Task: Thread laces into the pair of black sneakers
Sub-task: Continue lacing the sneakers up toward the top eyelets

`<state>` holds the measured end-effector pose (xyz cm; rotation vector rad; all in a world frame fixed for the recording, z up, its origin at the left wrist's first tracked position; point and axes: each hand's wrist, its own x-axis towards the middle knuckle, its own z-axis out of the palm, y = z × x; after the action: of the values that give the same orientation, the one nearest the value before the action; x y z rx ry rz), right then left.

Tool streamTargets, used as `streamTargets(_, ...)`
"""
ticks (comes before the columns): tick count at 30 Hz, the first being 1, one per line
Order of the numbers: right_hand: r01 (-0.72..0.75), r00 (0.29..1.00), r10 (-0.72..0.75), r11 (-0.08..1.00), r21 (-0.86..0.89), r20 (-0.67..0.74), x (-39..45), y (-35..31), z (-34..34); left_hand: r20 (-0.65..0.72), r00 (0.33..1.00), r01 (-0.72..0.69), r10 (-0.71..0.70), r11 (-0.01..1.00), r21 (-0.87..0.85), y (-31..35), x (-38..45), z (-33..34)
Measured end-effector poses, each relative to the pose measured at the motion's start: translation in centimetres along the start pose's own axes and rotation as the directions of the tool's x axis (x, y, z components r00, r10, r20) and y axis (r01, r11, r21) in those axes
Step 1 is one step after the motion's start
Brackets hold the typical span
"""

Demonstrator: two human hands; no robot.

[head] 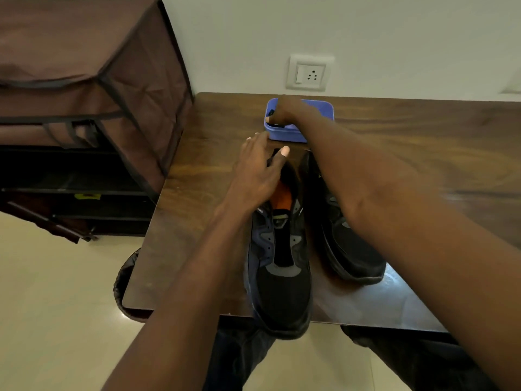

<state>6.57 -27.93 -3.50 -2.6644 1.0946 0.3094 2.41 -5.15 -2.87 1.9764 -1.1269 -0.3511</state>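
At the bottom of the frame, the person's dark-trousered legs [239, 359] show below the near edge of the wooden worktop [197, 170]. Just above them, in the lower centre, the left sneaker [279, 277] lies with its toe overhanging that edge, its eyelets unlaced, tongue bare and an orange insole showing at the opening. To its right, close beside it, the right sneaker [352, 249] lies toe toward the camera, partly covered by the right forearm.

In the centre of the frame the left hand [259, 170] rests over the heel end of the left sneaker, fingers straight and loosely spread, thumb out to the right over the collar.

Further up, the right hand [282, 112] reaches into a blue box [287, 135] standing just behind the sneakers; its fingers are curled down around something small and dark, too blurred to identify.

Behind, on the wall, is a white switch socket [308, 72]. A brown fabric rack [84, 80] fills the upper left, over pale floor tiles [56, 306].
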Motion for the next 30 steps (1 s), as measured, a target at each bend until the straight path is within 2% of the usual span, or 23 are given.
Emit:
streamTargets(4, 0.012, 0.993, -0.002, 0.996, -0.084, 0.118, 1.2, -0.3, 1.2, -0.021, 0.998, 0.051, -0.052, 0.998, -0.029, -0.6, 0.8, -0.1)
streamTargets(8, -0.022, 0.998, 0.03, 0.985, -0.171, 0.047, 2.5, -0.3, 2.7, -0.052, 0.997, 0.046, -0.049, 0.998, -0.045, -0.7, 0.9, -0.4)
streamTargets(12, -0.052, 0.998, 0.054, 0.993, -0.108, 0.017, 2.0, -0.9, 2.3, -0.104, 0.994, 0.04, -0.046, 0.997, -0.059, -0.4, 0.8, -0.9)
streamTargets(14, -0.049, 0.997, 0.056, 0.992, -0.119, 0.057, 1.7, -1.2, 1.9, -0.112, 0.992, 0.047, -0.052, 0.998, -0.048, -0.3, 0.8, -1.1)
streamTargets(16, -0.058, 0.996, 0.061, 0.997, -0.044, 0.069, 2.3, -1.2, 2.0, -0.104, 0.992, 0.065, -0.068, 0.997, -0.034, -0.4, 0.8, -1.2)
streamTargets(20, -0.048, 0.999, 0.048, 0.992, 0.12, 0.006, 1.2, -1.1, 1.7, -0.092, 0.991, 0.094, -0.096, 0.995, -0.022, -0.5, 1.0, -1.2)
streamTargets(22, -0.001, 0.999, 0.004, 0.996, 0.089, -0.037, 0.8, -0.9, 1.7, -0.095, 0.991, 0.094, -0.096, 0.995, -0.025, -0.3, 1.1, -1.2)
streamTargets(26, 0.057, 0.972, -0.063, 0.998, -0.035, -0.228, 0.4, -0.1, 1.1, -0.138, 0.988, 0.069, -0.073, 0.997, -0.036, 0.4, 1.1, -1.7)
streamTargets(28, 0.06, 0.939, -0.035, 0.996, 0.062, -0.343, -0.9, -0.1, -0.8, -0.165, 0.982, 0.081, -0.09, 0.995, -0.061, 0.6, 1.0, -2.0)
streamTargets(30, 0.079, 0.918, 0.006, 0.977, 0.2, -0.396, -2.7, 0.2, -3.2, -0.185, 0.973, 0.121, -0.137, 0.988, -0.094, 0.8, 0.7, -2.4)
